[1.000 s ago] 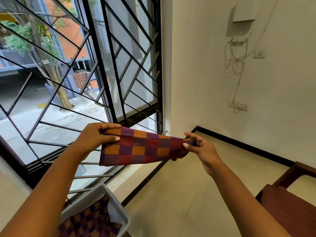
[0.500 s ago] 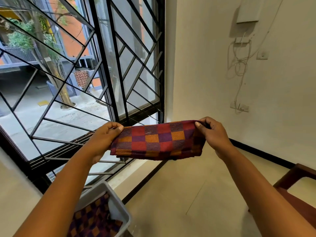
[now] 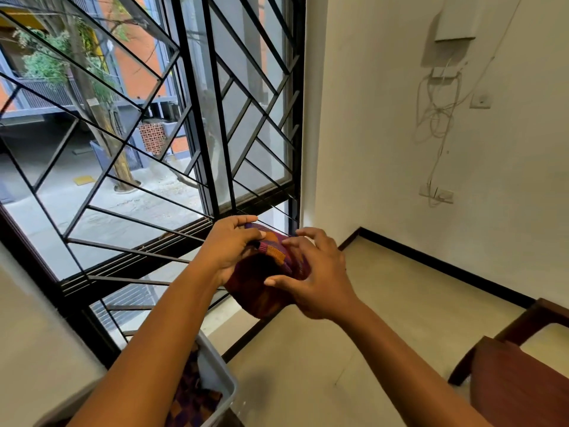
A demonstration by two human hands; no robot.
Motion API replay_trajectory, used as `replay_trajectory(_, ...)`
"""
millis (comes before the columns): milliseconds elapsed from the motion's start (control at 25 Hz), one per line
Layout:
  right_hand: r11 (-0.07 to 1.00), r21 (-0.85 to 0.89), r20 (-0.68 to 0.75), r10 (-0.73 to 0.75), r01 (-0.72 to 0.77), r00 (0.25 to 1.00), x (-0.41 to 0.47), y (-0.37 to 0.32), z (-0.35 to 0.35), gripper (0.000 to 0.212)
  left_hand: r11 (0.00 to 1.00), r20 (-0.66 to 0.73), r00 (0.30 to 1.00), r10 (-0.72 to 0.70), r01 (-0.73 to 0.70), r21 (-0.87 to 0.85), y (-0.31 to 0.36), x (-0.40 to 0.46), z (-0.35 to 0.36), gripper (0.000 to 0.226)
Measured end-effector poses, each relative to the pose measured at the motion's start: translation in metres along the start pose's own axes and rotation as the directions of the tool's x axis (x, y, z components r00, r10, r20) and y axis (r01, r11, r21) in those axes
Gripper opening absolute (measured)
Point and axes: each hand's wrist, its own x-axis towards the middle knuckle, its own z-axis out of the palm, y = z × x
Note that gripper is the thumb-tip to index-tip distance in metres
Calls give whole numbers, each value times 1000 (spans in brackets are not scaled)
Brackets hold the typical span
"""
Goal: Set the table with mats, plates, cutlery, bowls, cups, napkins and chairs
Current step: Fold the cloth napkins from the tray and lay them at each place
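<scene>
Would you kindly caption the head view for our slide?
Both hands, left hand and right hand, bunch a checked cloth above a grey bin.

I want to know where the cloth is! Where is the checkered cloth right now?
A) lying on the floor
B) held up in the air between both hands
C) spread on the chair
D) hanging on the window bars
B: the checkered cloth is bunched up in the air between the left hand and the right hand, in front of the window, off the floor and the chair.
</scene>
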Motion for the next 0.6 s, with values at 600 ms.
replay_trajectory(600,790,592,-75,249,-158,966,41,4,-15,9,658,289,871,397,-490,572,-43,-17,-52,39)
